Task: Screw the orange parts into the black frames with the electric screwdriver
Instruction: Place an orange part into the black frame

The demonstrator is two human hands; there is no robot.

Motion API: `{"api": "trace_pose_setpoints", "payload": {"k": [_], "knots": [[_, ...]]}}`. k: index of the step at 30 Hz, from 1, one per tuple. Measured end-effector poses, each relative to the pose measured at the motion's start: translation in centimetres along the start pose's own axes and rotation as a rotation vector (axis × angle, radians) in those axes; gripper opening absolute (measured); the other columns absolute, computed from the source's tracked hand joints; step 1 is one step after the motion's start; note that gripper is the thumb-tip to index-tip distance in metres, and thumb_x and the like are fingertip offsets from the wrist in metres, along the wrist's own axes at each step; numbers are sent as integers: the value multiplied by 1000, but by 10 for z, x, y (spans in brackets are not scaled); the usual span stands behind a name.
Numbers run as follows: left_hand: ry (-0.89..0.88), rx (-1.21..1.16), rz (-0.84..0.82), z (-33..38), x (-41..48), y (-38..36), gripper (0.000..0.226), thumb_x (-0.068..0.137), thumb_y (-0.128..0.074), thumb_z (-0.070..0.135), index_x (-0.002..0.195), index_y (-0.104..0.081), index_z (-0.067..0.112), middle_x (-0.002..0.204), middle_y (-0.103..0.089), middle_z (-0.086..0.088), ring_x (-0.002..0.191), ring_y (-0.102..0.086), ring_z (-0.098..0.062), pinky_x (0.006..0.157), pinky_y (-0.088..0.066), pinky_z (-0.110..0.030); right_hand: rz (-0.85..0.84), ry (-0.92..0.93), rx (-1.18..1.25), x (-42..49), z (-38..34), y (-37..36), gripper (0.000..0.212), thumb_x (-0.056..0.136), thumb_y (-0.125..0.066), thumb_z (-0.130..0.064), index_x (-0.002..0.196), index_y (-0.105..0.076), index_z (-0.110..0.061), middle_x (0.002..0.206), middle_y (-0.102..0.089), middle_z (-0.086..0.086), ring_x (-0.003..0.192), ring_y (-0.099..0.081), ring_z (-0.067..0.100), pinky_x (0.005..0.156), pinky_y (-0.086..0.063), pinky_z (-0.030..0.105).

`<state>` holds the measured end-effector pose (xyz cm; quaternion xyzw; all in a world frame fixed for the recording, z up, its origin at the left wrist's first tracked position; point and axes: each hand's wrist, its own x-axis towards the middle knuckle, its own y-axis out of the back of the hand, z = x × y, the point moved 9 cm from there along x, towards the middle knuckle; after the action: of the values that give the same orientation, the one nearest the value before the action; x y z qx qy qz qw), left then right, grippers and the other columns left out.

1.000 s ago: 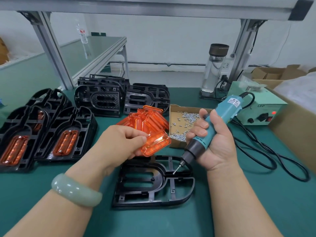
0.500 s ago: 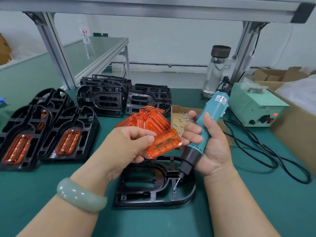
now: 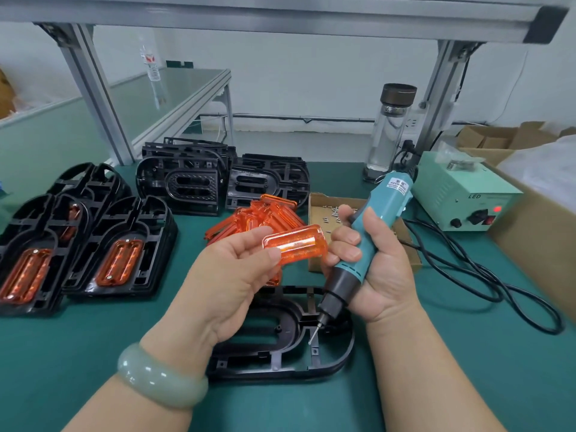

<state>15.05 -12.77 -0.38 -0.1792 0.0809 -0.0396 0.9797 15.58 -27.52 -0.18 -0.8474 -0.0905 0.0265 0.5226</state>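
We are pinching one orange part in our left hand above the black frame lying on the table, our right hand wrapping the electric screwdriver, screw box and orange pile crowding behind, finished frames filling the left, cable trailing right.

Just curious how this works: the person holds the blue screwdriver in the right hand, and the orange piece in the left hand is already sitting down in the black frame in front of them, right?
Not quite. The head view shows the orange piece held up in the left hand, above the black frame, whose opening is empty. The rest is right: the right hand grips the blue screwdriver.
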Motion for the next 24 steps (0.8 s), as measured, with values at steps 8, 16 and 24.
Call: {"api": "trace_pose_setpoints", "payload": {"k": [8, 16, 24], "knots": [[-98, -110, 138, 23, 1, 3, 41, 93, -41, -6, 108, -61, 26, 62, -68, -2, 53, -62, -9, 47, -52, -22, -83, -60, -13, -1, 12, -10, 50, 50, -95, -24, 90, -66, -11, 59, -48, -3, 40, -46, 7, 48, -48, 24], [-19, 218, 17, 40, 12, 20, 13, 86, -61, 10, 93, -70, 16, 75, -71, -9, 58, -64, -15, 56, -57, -29, -37, -9, 33, -1, -1, -6, 59, 45, -97, -22, 92, -63, -12, 58, -46, -5, 40, -47, 6, 48, -49, 23], [-84, 1001, -234, 26, -1, 12, 19, 84, -69, 13, 88, -72, 31, 75, -72, 12, 64, -63, 2, 62, -47, -9, -30, -9, 70, 0, -5, -2, 53, 48, -95, -20, 91, -64, -13, 59, -45, -6, 41, -47, 6, 49, -49, 23]]}}
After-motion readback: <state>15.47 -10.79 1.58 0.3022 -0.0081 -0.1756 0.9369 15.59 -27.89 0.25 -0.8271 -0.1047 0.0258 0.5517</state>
